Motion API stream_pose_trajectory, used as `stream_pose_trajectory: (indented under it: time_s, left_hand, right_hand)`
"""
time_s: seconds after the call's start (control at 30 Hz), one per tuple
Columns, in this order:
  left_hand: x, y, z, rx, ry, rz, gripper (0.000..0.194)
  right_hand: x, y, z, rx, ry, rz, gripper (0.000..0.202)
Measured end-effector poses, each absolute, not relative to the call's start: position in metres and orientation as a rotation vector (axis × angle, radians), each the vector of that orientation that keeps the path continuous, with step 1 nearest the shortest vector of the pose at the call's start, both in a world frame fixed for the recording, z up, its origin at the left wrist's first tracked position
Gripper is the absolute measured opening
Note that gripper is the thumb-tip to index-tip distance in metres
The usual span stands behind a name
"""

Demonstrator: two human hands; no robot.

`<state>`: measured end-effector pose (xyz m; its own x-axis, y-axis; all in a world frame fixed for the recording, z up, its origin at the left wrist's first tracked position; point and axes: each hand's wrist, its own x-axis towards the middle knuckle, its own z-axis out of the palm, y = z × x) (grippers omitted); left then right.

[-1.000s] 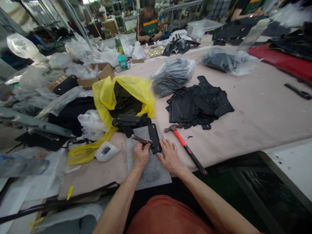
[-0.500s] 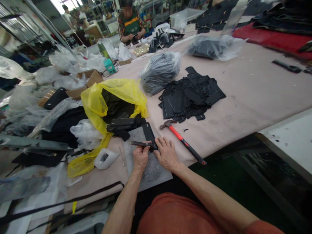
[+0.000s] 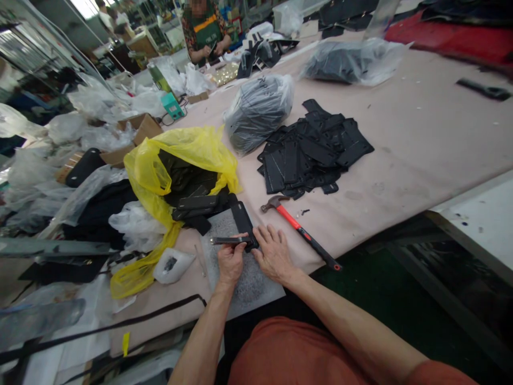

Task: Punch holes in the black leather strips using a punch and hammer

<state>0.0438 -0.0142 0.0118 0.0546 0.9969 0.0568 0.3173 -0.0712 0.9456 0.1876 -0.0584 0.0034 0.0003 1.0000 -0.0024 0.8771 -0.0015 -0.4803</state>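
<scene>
My left hand (image 3: 231,263) pinches a narrow dark bar-like piece (image 3: 225,240), which juts out to the left and has a shiny spot at its tip. Its exact kind I cannot make out. My right hand (image 3: 274,254) lies with fingers stretched out, fingertips at the lower end of a flat black panel (image 3: 241,216). That panel rests on a grey speckled board (image 3: 248,286) under both hands. Just right of my right hand lies a claw hammer (image 3: 294,224) with a red and black handle.
A heap of black panels (image 3: 315,149) lies beyond the hammer. A yellow bag (image 3: 150,166) of dark pieces stands left of it, near a grey-filled clear bag (image 3: 260,109). A thin metal rod (image 3: 200,260) lies beside the board. Across the table (image 3: 401,139), a co-worker (image 3: 206,35) handles something dark.
The view has shifted slightly. The bar-like piece in my left hand has turned a little, its free end now lower. My right hand stays at the panel.
</scene>
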Motion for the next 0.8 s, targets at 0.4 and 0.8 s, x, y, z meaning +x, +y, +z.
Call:
stream_pose_trajectory:
  time_s: [0.4,0.8]
  left_hand:
    - [0.0462,-0.0147,0.0122,1.625,1.412,0.995,0.020]
    - [0.0475,-0.0172,0.0068,1.772,1.445,1.018,0.019]
  right_hand:
    - [0.1890,-0.0577,0.0040,-1.935,-1.910,0.525,0.062]
    - [0.1884,-0.0575,0.0056,-1.936,-1.912,0.524,0.061]
